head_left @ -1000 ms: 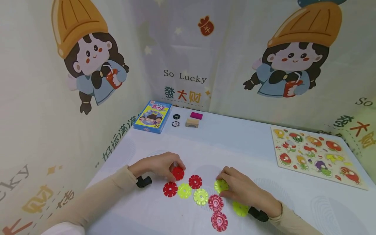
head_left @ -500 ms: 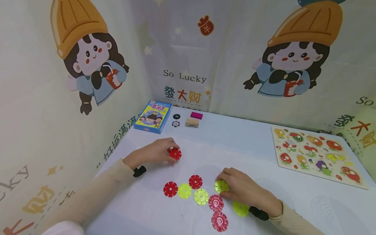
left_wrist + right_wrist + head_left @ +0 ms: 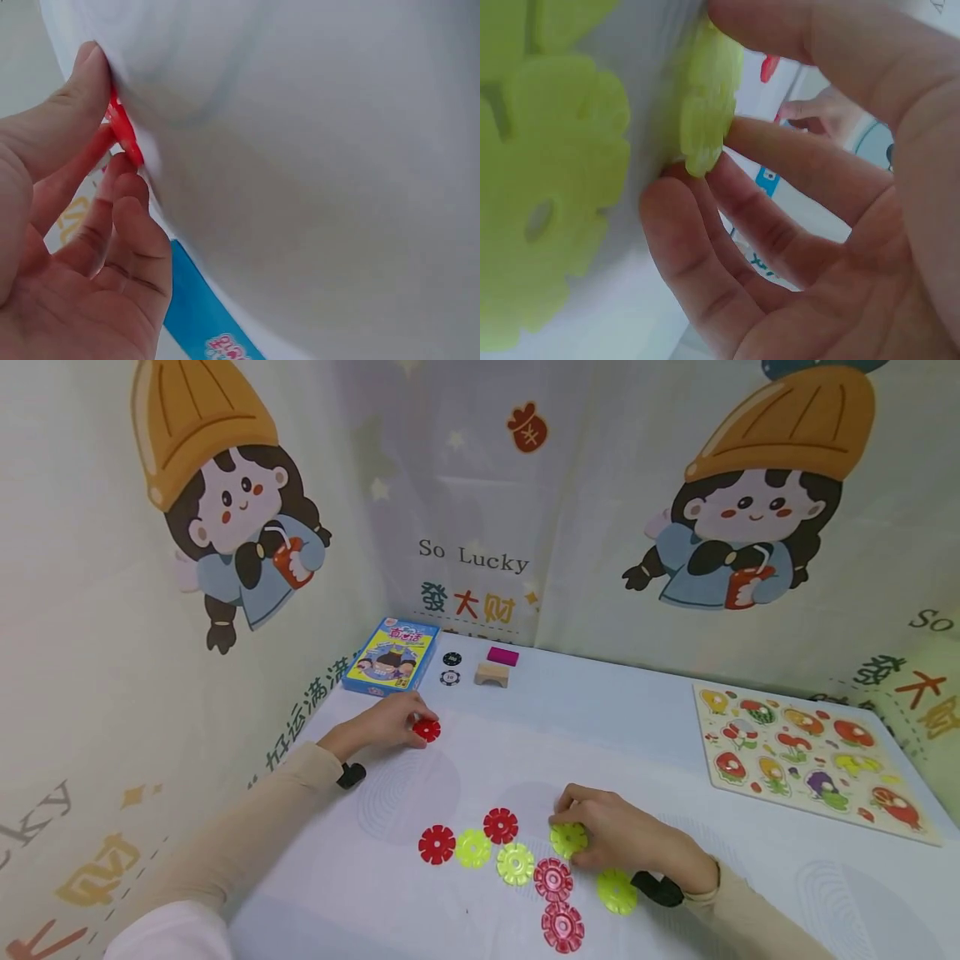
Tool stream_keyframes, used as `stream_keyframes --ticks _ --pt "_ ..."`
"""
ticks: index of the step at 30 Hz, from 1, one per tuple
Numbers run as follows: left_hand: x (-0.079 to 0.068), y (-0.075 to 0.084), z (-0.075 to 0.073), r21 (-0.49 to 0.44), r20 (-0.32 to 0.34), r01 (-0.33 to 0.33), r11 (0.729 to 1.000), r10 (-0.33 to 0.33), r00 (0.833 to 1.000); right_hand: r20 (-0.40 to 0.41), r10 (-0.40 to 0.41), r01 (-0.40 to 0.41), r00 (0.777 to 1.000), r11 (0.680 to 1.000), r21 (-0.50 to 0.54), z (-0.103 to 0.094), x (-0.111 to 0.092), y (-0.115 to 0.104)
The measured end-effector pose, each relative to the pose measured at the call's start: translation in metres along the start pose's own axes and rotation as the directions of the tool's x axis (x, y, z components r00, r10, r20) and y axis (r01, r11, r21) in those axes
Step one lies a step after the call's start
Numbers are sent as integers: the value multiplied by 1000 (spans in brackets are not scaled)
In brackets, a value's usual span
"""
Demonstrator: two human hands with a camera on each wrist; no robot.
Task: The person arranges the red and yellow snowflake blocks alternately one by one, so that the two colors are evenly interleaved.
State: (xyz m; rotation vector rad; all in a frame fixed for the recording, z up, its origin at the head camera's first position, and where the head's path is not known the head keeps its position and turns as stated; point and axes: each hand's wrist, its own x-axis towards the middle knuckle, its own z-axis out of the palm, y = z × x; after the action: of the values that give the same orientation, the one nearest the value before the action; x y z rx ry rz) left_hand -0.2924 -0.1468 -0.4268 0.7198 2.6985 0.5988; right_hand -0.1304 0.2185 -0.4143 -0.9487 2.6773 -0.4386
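My left hand (image 3: 390, 720) pinches a red snowflake disc (image 3: 427, 731) at the tabletop, just in front of the card box. In the left wrist view that disc (image 3: 126, 139) appears edge-on between thumb and fingers. Farther right, my right hand (image 3: 626, 831) holds a yellow-green snowflake disc (image 3: 570, 841) by its edges, thumb on the near side. A second yellow-green disc (image 3: 617, 892) lies under the right wrist. Between the hands are two red discs (image 3: 437, 844), two yellow-green discs (image 3: 515, 864) and two pinkish-red discs (image 3: 553, 879), in a bent row.
The blue and yellow card box (image 3: 392, 657) stands at the back left. Beside it are two poker chips (image 3: 450, 678), a wooden arch block (image 3: 491, 674) and a magenta block (image 3: 502, 656). A fruit puzzle board (image 3: 813, 756) occupies the right. Printed cloth walls rise behind and left.
My left hand has carried the red disc from beside the other discs away to the back left, toward the card box. My right hand stays nearly in place with its yellow-green disc.
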Motion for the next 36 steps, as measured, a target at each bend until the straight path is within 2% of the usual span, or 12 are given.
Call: stream_keyframes --ticks 4,11,18,24,30,36 --pt "1 -4 2 -17 -13 -5 1000 5 1000 30 -6 6 1000 1000 16 -2 1 2" --pt "2 -3 0 -24 -18 9 1000 -10 1000 15 -39 38 999 997 62 -2 1 7" --pt "0 0 -1 -28 -5 15 1000 -15 1000 18 -66 65 998 997 49 3 -3 4" --pt "0 0 0 -23 3 11 1000 -11 1000 36 -58 57 998 998 26 0 -4 5" --pt "0 -3 0 -17 -9 10 1000 -11 1000 -35 -50 47 998 996 -73 -5 5 8" --pt "2 -7 0 -10 -8 3 1000 -3 1000 -175 -95 85 980 994 -64 -12 26 15"
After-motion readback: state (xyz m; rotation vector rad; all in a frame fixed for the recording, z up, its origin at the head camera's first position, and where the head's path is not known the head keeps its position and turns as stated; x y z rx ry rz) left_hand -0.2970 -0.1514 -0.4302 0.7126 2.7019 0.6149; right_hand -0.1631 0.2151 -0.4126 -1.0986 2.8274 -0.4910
